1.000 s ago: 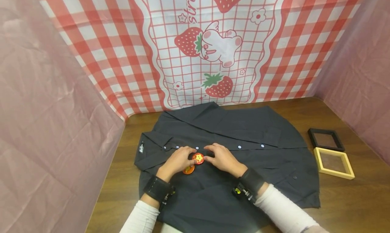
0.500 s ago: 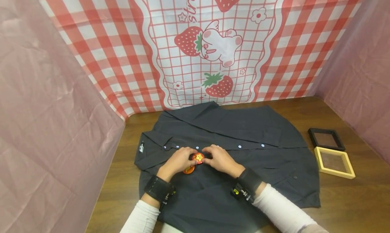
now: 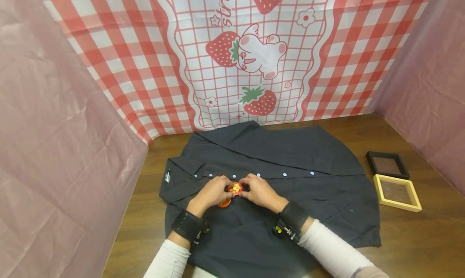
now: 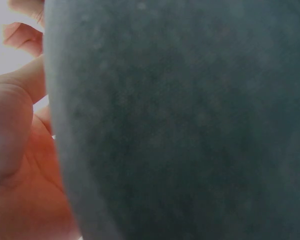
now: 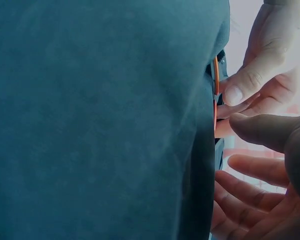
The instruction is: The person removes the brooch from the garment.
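Note:
A round red pin badge with a yellow star lies on the dark shirt, below the button row. My left hand holds its left side between thumb and fingers. On the other side, the thumb and index finger of my right hand grip its right edge. An orange badge lies just below, partly covered by the left hand and the red badge. In the right wrist view, both badges show edge-on beside the fingers. Dark cloth fills most of the left wrist view, hiding the left fingertips.
A black frame and a pale yellow frame lie on the wooden table to the right of the shirt. A strawberry-print checked cloth hangs behind, with pink cloth at both sides.
My right hand has moved slightly left, closing in on the red badge's right edge. The left hand stays nearly in place. The orange badge has not visibly moved on the shirt.

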A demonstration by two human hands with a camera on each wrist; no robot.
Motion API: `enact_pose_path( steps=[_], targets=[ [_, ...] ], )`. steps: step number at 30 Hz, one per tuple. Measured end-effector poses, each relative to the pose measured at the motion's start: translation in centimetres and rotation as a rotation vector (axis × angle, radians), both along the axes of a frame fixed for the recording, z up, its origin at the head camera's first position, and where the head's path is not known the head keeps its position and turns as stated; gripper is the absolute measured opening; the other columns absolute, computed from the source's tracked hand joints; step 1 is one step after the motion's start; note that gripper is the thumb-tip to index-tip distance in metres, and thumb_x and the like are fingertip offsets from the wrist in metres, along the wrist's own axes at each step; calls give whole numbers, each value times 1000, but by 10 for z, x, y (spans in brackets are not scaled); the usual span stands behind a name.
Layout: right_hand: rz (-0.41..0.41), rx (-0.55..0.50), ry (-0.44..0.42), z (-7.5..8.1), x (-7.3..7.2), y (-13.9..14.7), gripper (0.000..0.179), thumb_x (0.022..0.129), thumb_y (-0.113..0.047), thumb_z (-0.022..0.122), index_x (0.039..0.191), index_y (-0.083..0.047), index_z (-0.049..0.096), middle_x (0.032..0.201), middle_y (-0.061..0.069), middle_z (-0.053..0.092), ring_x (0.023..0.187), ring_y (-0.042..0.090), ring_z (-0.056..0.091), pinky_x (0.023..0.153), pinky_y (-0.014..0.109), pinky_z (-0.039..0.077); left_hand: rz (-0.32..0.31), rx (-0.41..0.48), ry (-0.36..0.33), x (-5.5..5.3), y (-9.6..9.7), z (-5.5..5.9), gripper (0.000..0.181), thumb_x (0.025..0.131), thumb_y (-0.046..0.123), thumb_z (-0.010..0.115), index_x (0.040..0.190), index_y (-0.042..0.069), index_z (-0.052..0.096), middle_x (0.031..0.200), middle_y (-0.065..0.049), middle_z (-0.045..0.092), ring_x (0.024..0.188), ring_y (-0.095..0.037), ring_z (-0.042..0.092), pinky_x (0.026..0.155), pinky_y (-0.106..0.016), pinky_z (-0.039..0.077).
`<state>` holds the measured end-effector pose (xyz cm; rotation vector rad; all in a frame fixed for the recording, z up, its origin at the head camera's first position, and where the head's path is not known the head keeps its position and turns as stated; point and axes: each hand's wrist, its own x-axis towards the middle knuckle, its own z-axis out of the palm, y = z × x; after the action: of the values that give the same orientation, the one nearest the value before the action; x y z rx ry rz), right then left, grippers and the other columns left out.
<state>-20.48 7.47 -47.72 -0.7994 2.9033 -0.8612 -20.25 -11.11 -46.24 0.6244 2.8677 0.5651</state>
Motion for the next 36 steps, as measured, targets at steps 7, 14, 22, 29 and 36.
enact_pose_path(
  steps=[7,14,22,29,36],
  targets=[
    [6,27,-2,-1,2,-1,33,79,-21,81,108,-7,72,91,2,61,72,9,51,65,28,45,4,-6,-12,-1,2,-3,34,83,24,77,112,7,72,112,-8,68,104,-24,62,95,-43,49],
    [42,67,13,-3,2,-2,38,76,-19,83,109,-5,71,96,5,64,82,16,60,76,37,51,17,-22,-36,-1,5,0,34,83,24,78,112,8,72,115,-7,68,108,-25,62,97,-43,49],
    [73,107,70,-4,3,-3,33,74,-18,83,102,-5,72,92,5,63,83,20,59,77,38,51,55,-36,-53,-1,7,0,35,81,24,79,113,10,71,113,-6,67,106,-24,62,95,-42,50],
    [60,154,112,-3,3,-7,29,73,-19,83,97,-6,71,87,3,60,78,20,58,73,36,51,72,-79,-44,-5,12,2,34,78,23,82,108,10,72,102,-5,66,95,-21,61,88,-39,52],
    [58,135,108,-3,3,-8,28,73,-18,84,94,-5,70,84,4,58,75,20,56,70,36,49,73,-92,-14,-3,14,3,30,77,21,83,101,10,71,97,-4,65,91,-20,60,85,-38,52]
  ],
)
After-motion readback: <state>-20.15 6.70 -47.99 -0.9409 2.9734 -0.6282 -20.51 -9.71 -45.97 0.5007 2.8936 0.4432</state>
